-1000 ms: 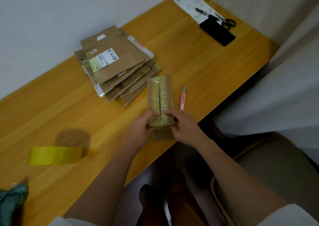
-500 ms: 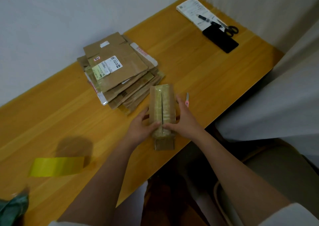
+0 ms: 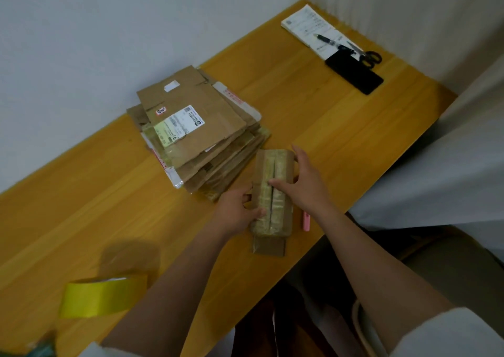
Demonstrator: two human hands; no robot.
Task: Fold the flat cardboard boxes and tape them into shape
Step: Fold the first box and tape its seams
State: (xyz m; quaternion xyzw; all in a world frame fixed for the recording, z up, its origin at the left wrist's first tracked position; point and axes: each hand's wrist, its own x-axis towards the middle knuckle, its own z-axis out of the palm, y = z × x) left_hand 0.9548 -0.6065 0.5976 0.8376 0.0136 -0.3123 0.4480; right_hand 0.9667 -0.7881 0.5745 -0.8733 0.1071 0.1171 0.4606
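Wooden worktop [image 3: 313, 116] against a white wall; small cardboard box [image 3: 272, 190] is sitting near its front edge, just beside the stack of flat boxes [image 3: 199, 136]. Left hand [image 3: 237, 212] is gripping the box's left side, right hand [image 3: 302, 182] is pressing the top flaps with straight fingers. Flaps should be meeting flush at the seam before the tape roll [image 3: 101, 296] at the front-left gets fetched

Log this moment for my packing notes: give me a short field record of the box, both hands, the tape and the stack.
box in hand: small cardboard box, top flaps closed, slit between them untaped
left hand: grips the box's left side
right hand: spread over the box top, thumb at the slit
tape: yellow tape roll on the wooden table, untouched
stack: flat cardboard boxes piled behind the box
cutter: pink utility knife right of the box
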